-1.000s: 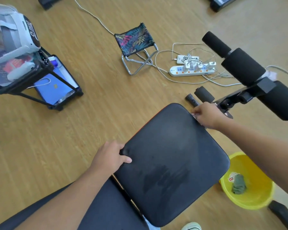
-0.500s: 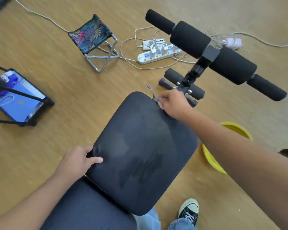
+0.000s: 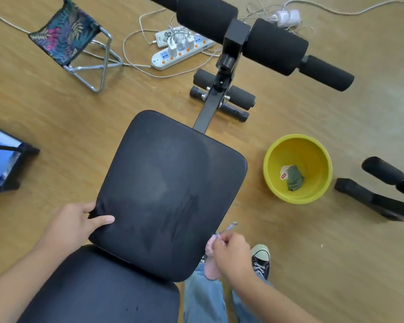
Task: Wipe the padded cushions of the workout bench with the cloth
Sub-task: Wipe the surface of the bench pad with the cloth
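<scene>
The black seat cushion of the workout bench fills the middle, with damp streaks on its near half. A second black back cushion lies below it at the bottom left. My left hand grips the seat cushion's left near corner, thumb on top. My right hand is at the cushion's right near edge, shut on a small pinkish cloth with a patterned strip sticking up. The foam roller bar stands at the far end.
A yellow basin with a green rag sits on the wooden floor to the right. A power strip with cables and a folding stool lie beyond. Black equipment parts rest far right. My shoe is below.
My right hand with the cloth has moved from the cushion's far edge along its right side to the near right corner. The view has shifted forward; my left hand keeps its grip.
</scene>
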Demonstrator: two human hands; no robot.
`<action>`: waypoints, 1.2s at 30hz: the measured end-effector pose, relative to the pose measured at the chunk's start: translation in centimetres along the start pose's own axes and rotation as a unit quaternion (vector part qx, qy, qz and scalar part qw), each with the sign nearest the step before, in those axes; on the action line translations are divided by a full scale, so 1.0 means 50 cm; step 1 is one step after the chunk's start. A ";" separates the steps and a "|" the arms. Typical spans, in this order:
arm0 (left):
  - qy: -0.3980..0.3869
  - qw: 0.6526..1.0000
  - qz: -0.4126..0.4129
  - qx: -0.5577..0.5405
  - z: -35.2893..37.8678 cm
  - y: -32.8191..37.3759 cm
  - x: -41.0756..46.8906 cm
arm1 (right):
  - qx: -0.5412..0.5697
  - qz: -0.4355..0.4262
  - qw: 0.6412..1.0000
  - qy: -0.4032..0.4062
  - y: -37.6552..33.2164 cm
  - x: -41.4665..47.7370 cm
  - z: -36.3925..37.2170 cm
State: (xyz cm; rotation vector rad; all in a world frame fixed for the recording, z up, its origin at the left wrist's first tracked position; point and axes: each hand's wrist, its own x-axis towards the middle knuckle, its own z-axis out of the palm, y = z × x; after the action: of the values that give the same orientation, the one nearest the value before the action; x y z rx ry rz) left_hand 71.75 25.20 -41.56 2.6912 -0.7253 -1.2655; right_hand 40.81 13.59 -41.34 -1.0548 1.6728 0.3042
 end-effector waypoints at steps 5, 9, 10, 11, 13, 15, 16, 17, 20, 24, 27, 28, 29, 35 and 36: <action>0.000 1.000 0.002 -0.003 0.005 -0.008 0.004 | 0.213 0.004 0.964 0.157 -0.056 0.166 -0.057; -0.017 1.000 -0.005 0.009 0.007 -0.004 0.006 | 0.251 0.084 0.958 0.115 0.036 0.011 0.077; -0.021 1.000 -0.008 0.010 0.005 -0.003 0.006 | 0.246 0.116 0.960 0.069 0.071 -0.045 0.121; -0.025 1.000 -0.011 0.009 0.005 -0.002 0.005 | 0.241 0.141 0.960 0.022 0.097 -0.091 0.159; -0.029 1.000 -0.004 0.005 0.006 -0.006 0.010 | 0.258 0.184 0.948 -0.012 0.124 -0.112 0.212; -0.024 1.000 -0.001 -0.001 0.006 -0.009 0.011 | 0.285 0.254 0.924 -0.023 0.112 -0.085 0.217; -0.023 1.000 0.000 -0.003 0.006 -0.008 0.009 | 0.335 0.295 0.894 -0.030 0.107 -0.069 0.204; -0.021 1.000 0.000 -0.002 0.007 -0.011 0.010 | 0.389 0.322 0.863 -0.030 0.101 -0.050 0.182; -0.019 1.000 0.000 -0.002 0.008 -0.016 0.011 | 0.453 0.261 0.852 0.036 0.041 0.027 0.086; -0.018 1.000 0.002 -0.014 0.010 -0.024 0.020 | 0.453 0.082 0.875 0.149 -0.088 0.123 -0.037; -0.026 0.999 0.004 -0.027 0.010 -0.026 0.023 | 0.426 -0.029 0.882 0.199 -0.136 0.178 -0.105; -0.030 0.999 0.001 -0.035 0.009 -0.028 0.023 | 0.381 -0.060 0.897 0.216 -0.137 0.181 -0.106; -0.032 0.999 0.002 -0.039 0.010 -0.032 0.024 | 0.318 -0.096 0.913 0.238 -0.125 0.173 -0.096; -0.029 0.998 -0.009 -0.061 0.014 -0.032 0.023 | -0.310 -0.638 0.703 0.049 -0.070 0.060 -0.021; -0.029 0.998 -0.008 -0.059 0.016 -0.030 0.024 | -0.340 -0.649 0.676 0.083 -0.113 0.096 -0.034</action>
State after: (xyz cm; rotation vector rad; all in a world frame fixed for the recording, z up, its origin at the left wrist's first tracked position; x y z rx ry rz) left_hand 72.38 26.09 -43.30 2.5823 -0.6145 -1.3508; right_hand 43.91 6.91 -43.21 -2.6037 0.5177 -0.1687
